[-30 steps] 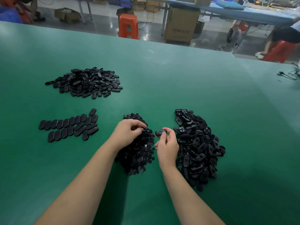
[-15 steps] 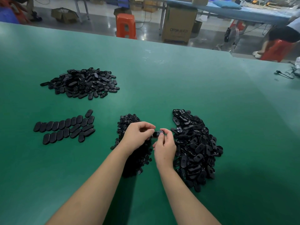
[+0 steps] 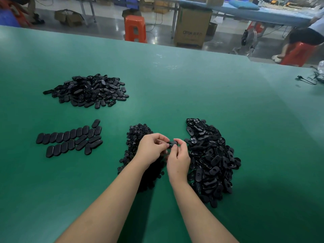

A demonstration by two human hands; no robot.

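Pinching one black oval shell (image 3: 172,144) between them, left hand (image 3: 152,150) and right hand (image 3: 178,159) meet just left of the shell pile (image 3: 213,160).

Worktop (image 3: 175,95): green matt covering, smooth, with a soft sheen under the lights and a few pale scuffs on the far side. Held oval piece (image 3: 172,143), right pile (image 3: 213,160), far pile (image 3: 89,90) and laid-out rows (image 3: 70,137) are all black plastic, the piles glossy with small glints, the rows smooth and duller; the centre pile (image 3: 136,135) of small parts is black and matt, material unclear. Stool (image 3: 135,28) is glossy orange plastic, box (image 3: 192,27) matt brown cardboard, floor (image 3: 108,20) grey, polished, reflective.
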